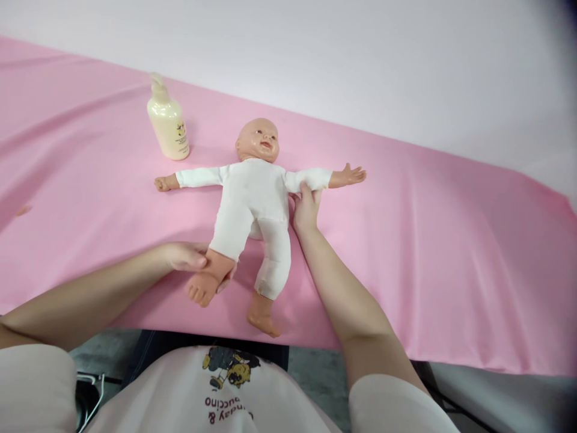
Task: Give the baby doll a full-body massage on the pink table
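Note:
A baby doll (255,192) with a white cloth body lies on its back, its head away from me and both arms stretched out sideways. My left hand (192,257) is closed around the doll's lower leg on the left, thumb on top and fingertips showing on the far side of the ankle. That leg is lifted towards me; the other leg points down to the table's near edge. At the doll's arm on the right, my right hand (307,207) grips the white sleeve, thumb on top, with most of the fingers hidden behind it.
A cream pump bottle (169,123) stands upright left of the doll's head. Pink cloth (360,240) with folds covers the table. Behind it rises a white wall (360,60). The table's near edge runs just in front of my body.

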`<act>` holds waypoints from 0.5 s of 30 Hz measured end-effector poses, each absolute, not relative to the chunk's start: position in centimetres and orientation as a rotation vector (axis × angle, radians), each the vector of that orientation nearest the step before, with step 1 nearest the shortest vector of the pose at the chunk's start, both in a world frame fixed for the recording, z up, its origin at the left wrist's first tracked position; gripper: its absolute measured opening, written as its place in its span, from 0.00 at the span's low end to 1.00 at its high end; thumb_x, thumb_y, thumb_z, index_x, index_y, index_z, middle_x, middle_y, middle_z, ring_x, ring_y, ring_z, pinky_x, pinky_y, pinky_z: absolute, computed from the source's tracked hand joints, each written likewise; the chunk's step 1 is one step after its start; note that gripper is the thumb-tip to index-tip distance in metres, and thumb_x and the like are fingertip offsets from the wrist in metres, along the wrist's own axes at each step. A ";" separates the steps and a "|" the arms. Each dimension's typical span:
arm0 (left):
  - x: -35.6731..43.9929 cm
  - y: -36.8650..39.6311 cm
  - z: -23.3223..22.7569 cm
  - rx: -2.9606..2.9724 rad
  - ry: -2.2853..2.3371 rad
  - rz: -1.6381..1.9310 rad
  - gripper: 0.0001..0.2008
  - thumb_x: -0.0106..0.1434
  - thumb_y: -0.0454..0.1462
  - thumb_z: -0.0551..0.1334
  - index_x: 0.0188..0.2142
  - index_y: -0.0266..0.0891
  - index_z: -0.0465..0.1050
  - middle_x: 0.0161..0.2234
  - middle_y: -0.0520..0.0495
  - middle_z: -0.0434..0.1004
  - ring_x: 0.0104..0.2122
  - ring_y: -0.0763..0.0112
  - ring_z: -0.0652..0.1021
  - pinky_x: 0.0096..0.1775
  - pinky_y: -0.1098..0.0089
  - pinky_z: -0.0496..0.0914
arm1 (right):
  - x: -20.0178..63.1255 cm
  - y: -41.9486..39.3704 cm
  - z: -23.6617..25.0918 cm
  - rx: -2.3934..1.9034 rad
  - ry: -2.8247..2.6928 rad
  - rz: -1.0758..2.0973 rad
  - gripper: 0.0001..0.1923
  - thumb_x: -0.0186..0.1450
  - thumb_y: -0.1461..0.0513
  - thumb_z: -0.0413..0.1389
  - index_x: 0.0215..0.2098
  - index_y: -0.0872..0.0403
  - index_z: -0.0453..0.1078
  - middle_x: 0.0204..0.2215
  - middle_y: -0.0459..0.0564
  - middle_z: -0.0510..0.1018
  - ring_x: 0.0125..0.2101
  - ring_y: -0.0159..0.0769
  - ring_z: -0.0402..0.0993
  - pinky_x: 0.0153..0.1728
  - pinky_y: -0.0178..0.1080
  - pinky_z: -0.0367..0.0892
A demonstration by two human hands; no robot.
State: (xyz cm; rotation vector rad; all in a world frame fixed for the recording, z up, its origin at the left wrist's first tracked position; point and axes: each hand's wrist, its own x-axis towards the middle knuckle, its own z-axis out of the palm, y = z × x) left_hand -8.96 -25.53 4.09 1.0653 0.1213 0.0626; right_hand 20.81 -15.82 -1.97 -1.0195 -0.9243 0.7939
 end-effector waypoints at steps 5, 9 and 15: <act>-8.8 -25.0 3.1 0.957 0.259 0.427 0.31 0.53 0.64 0.63 0.34 0.37 0.75 0.21 0.47 0.68 0.23 0.64 0.70 0.38 0.57 0.69 | 20.7 -16.5 -1.4 -1.008 -1.263 0.644 0.27 0.62 0.48 0.61 0.57 0.46 0.68 0.57 0.51 0.74 0.60 0.43 0.70 0.66 0.52 0.61; -8.4 -25.1 3.5 0.764 0.361 0.567 0.27 0.57 0.58 0.63 0.34 0.33 0.75 0.22 0.48 0.66 0.25 0.66 0.68 0.37 0.60 0.66 | 20.6 -17.3 -0.5 -1.014 -1.560 0.451 0.21 0.65 0.48 0.58 0.53 0.45 0.73 0.58 0.52 0.72 0.62 0.46 0.66 0.68 0.56 0.56; -8.3 -25.0 3.9 0.667 0.493 0.618 0.24 0.65 0.53 0.57 0.35 0.32 0.76 0.23 0.47 0.66 0.25 0.65 0.69 0.34 0.63 0.66 | 20.6 -17.5 -0.5 -1.064 -1.648 0.383 0.14 0.68 0.54 0.56 0.50 0.42 0.76 0.58 0.50 0.70 0.63 0.46 0.63 0.68 0.57 0.55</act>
